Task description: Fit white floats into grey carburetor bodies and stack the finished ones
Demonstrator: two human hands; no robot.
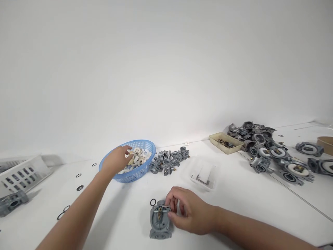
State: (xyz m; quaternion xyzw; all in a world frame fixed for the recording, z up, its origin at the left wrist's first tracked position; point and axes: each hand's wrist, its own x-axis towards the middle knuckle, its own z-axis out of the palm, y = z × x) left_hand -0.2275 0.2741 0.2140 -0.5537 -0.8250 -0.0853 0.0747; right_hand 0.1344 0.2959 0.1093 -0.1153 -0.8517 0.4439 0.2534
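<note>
White table point(125, 215): left hand point(116, 160) in blue basket point(145, 146), right hand point(188, 210) apparently gripping carburetor point(159, 222).

The white tabletop point(247, 194) carries a blue basket point(142, 170), metal carburettor bodies point(270, 152), loose black O-rings point(79, 188), a beige tray point(225, 142) and what looks like a clear plastic box point(204, 175).

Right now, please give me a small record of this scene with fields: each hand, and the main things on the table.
left hand: left hand reaches into the blue basket of white rings
right hand: right hand grips the metal carburetor body on the white table
near it: black O-ring
behind: small carburetor cluster, beige tray, large pile of metal parts
</note>
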